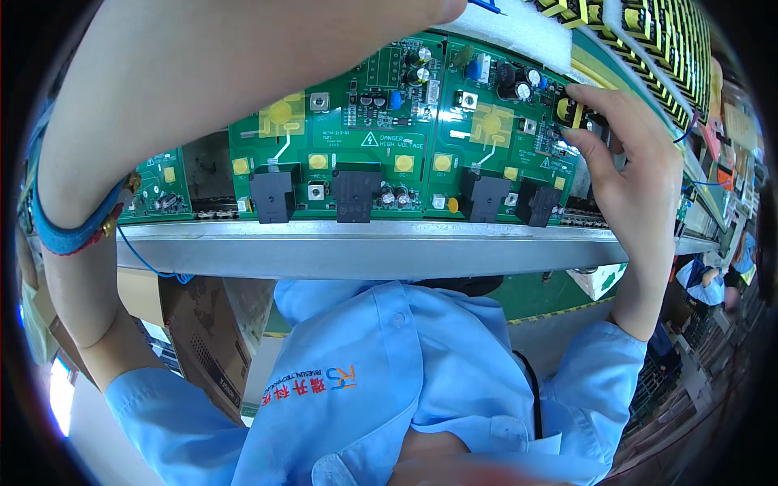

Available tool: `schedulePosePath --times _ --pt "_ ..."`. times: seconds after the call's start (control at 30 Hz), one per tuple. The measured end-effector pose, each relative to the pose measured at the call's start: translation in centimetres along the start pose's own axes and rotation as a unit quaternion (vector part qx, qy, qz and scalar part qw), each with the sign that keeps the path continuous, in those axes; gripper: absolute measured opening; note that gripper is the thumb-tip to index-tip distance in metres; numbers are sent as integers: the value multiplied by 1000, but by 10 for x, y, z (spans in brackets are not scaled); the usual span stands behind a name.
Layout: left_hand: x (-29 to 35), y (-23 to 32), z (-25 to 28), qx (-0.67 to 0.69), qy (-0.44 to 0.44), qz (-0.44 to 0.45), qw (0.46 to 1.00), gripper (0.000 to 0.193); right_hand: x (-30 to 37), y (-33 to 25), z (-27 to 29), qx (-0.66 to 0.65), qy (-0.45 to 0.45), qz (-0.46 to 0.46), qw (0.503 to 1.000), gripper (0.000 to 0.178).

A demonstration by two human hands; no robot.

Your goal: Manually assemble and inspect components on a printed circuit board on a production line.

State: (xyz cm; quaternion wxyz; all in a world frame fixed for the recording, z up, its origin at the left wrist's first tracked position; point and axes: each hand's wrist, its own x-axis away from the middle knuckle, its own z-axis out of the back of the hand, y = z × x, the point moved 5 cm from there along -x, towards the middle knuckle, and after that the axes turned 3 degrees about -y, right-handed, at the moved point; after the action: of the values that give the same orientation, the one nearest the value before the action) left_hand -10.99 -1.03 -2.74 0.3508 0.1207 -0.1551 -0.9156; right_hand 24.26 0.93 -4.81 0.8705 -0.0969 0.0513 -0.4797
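Note:
My right hand [632, 150] is at the right end of a green circuit board [454, 150]. Its thumb and index finger sit on either side of a small yellow-and-black transformer [570, 112] and grip it against the board. My left forearm [235, 73] reaches across the upper left, over another green board [332, 142]. Only a bit of my left hand [442, 10] shows at the top edge; its fingers are out of sight. Close to it lies a blue object [486, 6], cut off by the picture's edge. Black block-shaped relays [353, 196] line the boards' near side.
A metal rail [389, 247] runs along the near side of the boards. White foam [527, 36] lies behind them, and rows of yellow-and-black transformers [656, 40] stand at the upper right. A cardboard box [207, 332] is below left. Another person [703, 279] is far right.

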Motion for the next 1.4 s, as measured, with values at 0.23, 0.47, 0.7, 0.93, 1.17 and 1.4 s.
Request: schedulePosePath --times 0.23,0.47,0.7,0.93,1.17,1.4 --pt "-129 46 -41 -41 -29 -14 999 9 7 2 -4 -44 42 -3 998 32" --pt "-151 69 -45 -63 -53 -93 992 11 9 4 -7 -41 61 35 997 32" --pt "-166 78 -52 -142 -118 -94 978 8 13 8 -5 -50 48 39 997 32" --pt "-168 88 -58 -264 -201 -81 940 11 13 11 -9 -60 57 63 995 33" --pt "-172 103 -59 -325 -160 -159 918 11 15 11 -10 -47 62 71 994 33" --pt "-175 93 -62 -249 -179 -121 944 12 15 12 -8 -40 65 75 994 33"
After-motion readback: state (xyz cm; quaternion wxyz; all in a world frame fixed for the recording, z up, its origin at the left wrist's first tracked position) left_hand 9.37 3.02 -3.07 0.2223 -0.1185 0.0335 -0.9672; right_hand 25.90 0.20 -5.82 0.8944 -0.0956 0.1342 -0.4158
